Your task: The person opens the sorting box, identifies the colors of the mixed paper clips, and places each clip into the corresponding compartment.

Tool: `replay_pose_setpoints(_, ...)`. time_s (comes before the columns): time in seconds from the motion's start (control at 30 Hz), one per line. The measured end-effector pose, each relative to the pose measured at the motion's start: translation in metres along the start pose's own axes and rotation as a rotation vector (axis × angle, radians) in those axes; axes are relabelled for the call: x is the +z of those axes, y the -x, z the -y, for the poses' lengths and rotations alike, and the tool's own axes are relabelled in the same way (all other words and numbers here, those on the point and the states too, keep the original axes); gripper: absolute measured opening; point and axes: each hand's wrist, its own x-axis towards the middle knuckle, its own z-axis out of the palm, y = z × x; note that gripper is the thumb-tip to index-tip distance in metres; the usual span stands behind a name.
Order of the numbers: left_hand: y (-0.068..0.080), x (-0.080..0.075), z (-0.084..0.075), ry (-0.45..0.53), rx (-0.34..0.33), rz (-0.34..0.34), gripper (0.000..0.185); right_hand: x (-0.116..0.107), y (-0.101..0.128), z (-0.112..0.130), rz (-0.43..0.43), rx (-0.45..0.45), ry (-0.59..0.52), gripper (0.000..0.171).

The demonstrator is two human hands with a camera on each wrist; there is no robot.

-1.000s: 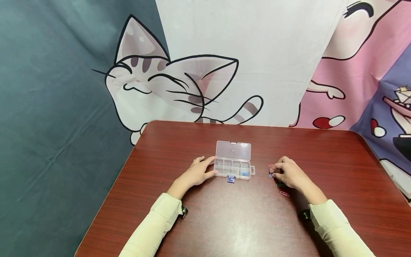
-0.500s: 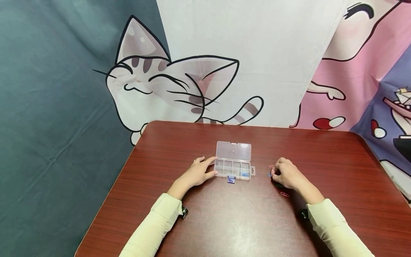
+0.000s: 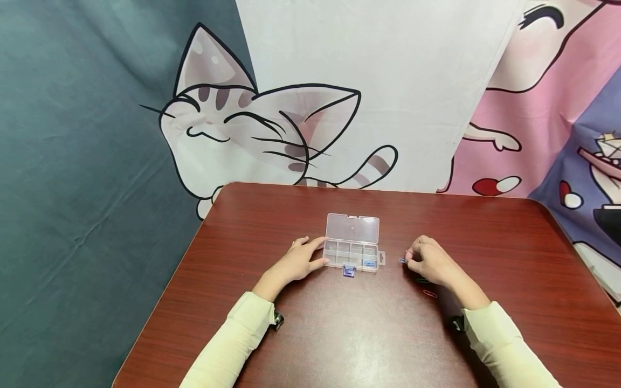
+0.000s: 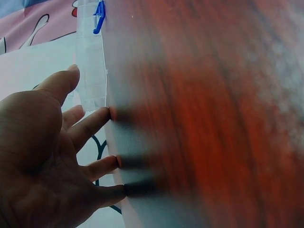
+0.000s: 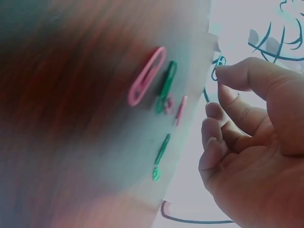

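Observation:
Between thumb and index finger, my right hand [image 3: 432, 263] pinches a small blue paper clip [image 3: 402, 260], raised above the table and right of the box. In the right wrist view, the blue clip [image 5: 218, 65] pokes out past the fingertips. A clear plastic compartment box [image 3: 343, 253] stands with its lid [image 3: 352, 228] tipped back. Blue paper clips [image 3: 370, 263] lie in its front right compartment. My left hand [image 3: 299, 262] has its fingers spread, with index finger and thumb at the box's left side; in the left wrist view, other fingertips rest on the tabletop.
On the table [image 3: 368, 328], a pink paper clip [image 3: 429, 293] and a green paper clip [image 3: 422, 280] lie under and in front of the right hand. The right wrist view shows several pink and green clips. A blue latch [image 3: 349, 270] juts from the box front. Printed cloth hangs behind.
The right hand has lifted the blue paper clip off the table and shifted slightly left toward the box. The left hand and box have stayed put.

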Motion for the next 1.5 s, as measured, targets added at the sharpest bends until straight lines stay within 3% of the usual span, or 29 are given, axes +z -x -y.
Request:
replay_pose_setpoints(0.53,0.002,0.0,-0.001,-0.004,0.003,-0.006,0.062,0.008,-0.016,0.027,0.013,0.052,-0.061,0.018)
replay_pose_setpoints(1.5,0.002,0.0,-0.001,-0.012,0.017,-0.024,0.06,0.023,-0.034,0.054,0.02,0.039,-0.089,0.014)
